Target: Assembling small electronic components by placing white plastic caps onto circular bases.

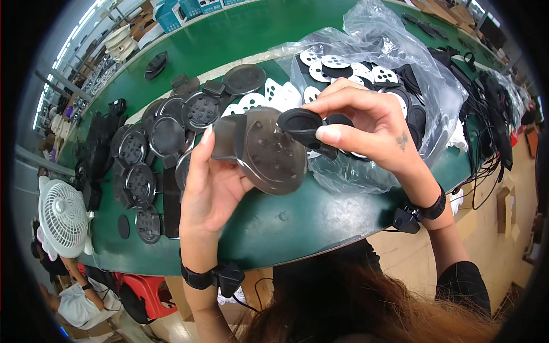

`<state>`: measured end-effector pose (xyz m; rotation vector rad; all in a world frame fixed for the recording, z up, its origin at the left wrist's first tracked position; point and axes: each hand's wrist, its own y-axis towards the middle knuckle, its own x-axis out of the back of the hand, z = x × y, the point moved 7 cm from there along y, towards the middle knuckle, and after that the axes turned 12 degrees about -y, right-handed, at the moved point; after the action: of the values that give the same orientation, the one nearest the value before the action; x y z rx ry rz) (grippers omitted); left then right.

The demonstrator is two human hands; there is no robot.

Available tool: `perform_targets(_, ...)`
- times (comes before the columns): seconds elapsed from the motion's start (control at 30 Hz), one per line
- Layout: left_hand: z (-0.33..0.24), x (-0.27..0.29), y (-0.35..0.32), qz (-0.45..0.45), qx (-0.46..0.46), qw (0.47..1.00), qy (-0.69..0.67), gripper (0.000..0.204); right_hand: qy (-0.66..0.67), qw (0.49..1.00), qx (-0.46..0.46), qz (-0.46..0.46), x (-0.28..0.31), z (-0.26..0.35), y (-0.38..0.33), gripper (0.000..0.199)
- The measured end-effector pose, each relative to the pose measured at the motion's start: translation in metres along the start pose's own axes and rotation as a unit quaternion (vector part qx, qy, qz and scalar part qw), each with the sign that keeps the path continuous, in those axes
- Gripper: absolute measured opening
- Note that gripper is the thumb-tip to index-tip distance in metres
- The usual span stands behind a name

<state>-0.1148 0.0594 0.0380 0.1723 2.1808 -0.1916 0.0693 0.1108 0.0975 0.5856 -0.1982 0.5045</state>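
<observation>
Item one: smoky translucent oval shell (275,157) with a rectangular tab, held above the green table (269,228); its long axis slopes from the tab at upper left down to lower right.

Item two: black round cap (300,121), at the shell's upper right edge and overlapping it in view (contact between the two cannot be told from this angle).

Key relation: the shell lies to the right of the left hand (209,197) and to the left of the right hand (374,123), with the left the nearer, already on the tab.

Left hand: closed on the shell, palm turned inward, one digit upright along the tab, other fingers largely hidden behind. Right hand: thumb and fingers pinched on the cap, wrist lower than the fingertips, forearm slanting up from the shell's lower right.

Surroundings, all placed by the shell: left, a heap of similar smoky shells (167,136); lower left, a loose black disc (123,227) and, farther off, a white fan (63,212); upper right, an open clear plastic bag (440,80) holding white perforated discs (335,61) and black round pieces; far right, black cables (486,151).
</observation>
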Motion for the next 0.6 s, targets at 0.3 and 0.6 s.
perform_targets(0.3,0.003,-0.016,-0.001,0.039,-0.013,0.996,0.073,0.047,0.017,0.995,-0.073,-0.060,0.011,-0.009,-0.002,0.017)
perform_targets(0.6,0.008,-0.040,-0.007,0.125,-0.115,0.944,0.283,0.026,0.029,0.992,-0.109,-0.058,0.007,-0.018,-0.004,0.010)
